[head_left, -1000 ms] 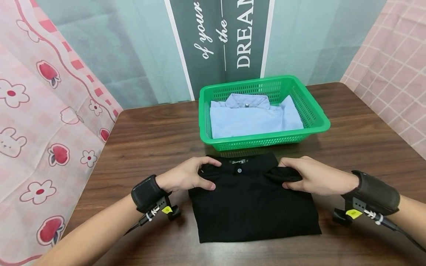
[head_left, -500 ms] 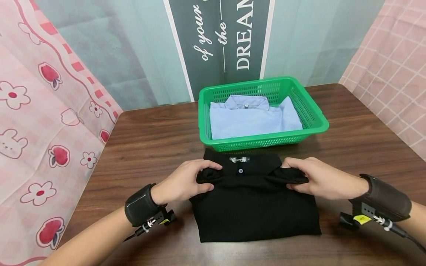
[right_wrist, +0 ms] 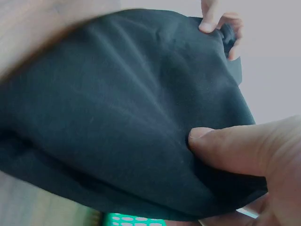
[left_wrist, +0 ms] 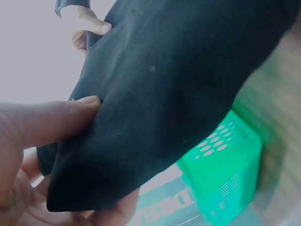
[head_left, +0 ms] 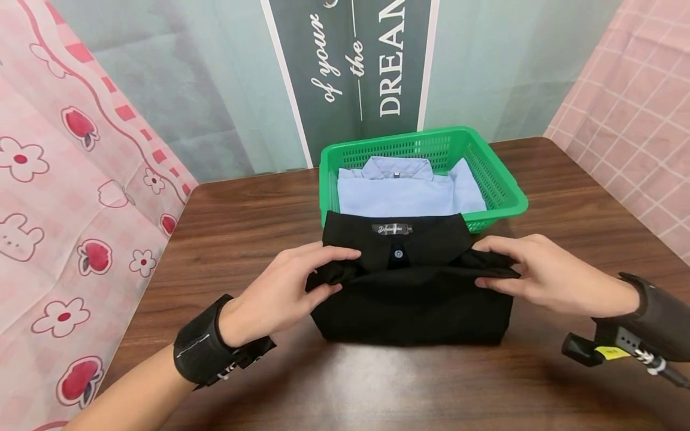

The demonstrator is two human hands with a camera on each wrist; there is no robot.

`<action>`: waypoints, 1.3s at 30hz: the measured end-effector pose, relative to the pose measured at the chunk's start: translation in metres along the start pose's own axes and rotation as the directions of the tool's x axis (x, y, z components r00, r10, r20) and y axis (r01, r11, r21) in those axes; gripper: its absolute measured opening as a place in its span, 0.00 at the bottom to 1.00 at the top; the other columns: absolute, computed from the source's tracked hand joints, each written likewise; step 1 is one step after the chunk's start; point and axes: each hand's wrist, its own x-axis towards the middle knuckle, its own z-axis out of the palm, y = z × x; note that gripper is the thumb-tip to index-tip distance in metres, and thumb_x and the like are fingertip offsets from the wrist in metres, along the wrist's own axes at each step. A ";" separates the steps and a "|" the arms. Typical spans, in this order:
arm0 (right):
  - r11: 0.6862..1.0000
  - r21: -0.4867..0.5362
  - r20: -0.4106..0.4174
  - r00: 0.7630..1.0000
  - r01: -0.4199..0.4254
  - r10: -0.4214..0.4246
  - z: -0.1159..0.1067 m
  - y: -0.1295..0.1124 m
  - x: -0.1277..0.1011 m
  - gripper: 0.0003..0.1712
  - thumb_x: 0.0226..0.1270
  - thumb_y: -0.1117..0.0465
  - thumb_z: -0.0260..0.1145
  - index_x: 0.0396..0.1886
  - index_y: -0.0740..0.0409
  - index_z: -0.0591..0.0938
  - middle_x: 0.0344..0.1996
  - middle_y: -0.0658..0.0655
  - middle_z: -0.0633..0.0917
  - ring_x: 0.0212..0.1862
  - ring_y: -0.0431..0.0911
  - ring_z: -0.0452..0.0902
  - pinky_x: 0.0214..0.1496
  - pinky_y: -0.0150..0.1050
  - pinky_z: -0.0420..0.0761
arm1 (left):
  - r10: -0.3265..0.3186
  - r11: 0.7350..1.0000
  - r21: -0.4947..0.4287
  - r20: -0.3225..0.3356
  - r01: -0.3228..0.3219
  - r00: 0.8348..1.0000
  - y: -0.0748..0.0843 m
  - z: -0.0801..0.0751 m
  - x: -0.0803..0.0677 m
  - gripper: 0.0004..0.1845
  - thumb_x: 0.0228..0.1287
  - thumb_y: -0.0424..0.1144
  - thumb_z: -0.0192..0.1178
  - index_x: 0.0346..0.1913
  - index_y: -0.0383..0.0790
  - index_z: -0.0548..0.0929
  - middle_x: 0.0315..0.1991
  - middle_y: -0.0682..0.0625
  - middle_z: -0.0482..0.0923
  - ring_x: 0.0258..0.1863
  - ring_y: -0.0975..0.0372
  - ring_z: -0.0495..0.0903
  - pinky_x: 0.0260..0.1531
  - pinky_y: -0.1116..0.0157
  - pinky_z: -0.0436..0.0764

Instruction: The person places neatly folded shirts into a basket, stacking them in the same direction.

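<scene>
the left hand (head_left: 280, 293) and right hand (head_left: 539, 272) each pinch one shoulder edge of the folded black polo shirt (head_left: 412, 293), thumbs on top and fingers (left_wrist: 56, 120) curled beneath the fabric, as both wrist views confirm. compared with the frame half a second ago, the collar end of the shirt has risen off the wooden surface (head_left: 259, 203) and moved toward 12 o'clock; the collar now overlaps the near rim of the green basket (head_left: 498, 179), while the lower fold still appears to rest on the surface at 6 o'clock. a second ago the shirt lay flat with the hands only closing on its shoulders. judgement: the grip is secured and the lift is under way, with the shirt carried toward the basket. a folded light blue shirt (head_left: 409, 194) already lies inside the basket, directly at 12 o'clock from the black shirt. both wrists carry black straps; the right wrist camera mount (head_left: 609, 350) shows at 4 o'clock. a patterned pink curtain (head_left: 70, 179) hangs at 9 o'clock.
</scene>
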 end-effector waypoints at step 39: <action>0.945 -0.328 -0.312 0.943 0.005 -0.113 -0.103 0.010 0.085 0.22 0.56 0.74 0.79 0.50 0.60 0.85 0.35 0.60 0.91 0.17 0.26 0.56 0.21 0.27 0.58 | 0.327 0.916 0.327 -0.277 -0.231 0.904 -0.001 -0.082 0.104 0.29 0.64 0.19 0.61 0.66 0.43 0.85 0.53 0.44 0.89 0.43 0.55 0.79 0.42 0.61 0.71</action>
